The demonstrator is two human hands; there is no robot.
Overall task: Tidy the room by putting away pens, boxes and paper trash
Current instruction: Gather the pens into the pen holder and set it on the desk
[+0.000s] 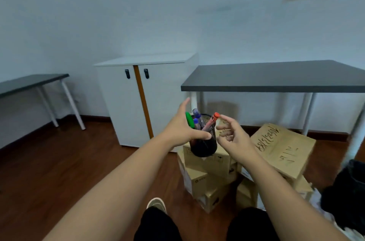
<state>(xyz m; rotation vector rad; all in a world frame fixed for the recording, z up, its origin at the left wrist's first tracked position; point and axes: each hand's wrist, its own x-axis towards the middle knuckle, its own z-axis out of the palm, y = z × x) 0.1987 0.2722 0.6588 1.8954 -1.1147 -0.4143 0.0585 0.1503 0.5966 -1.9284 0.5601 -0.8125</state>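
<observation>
Both forearms reach forward over dark-trousered knees. Held up in front of the stacked cardboard boxes, the black mesh pen holder carries green, blue and red-capped pens. Its side is gripped by the left hand, thumb across the mesh. Just beside it, the right hand hangs loosely curled, holding nothing, forefinger near the red cap. Black handwriting on the tilted box is unreadable.
</observation>
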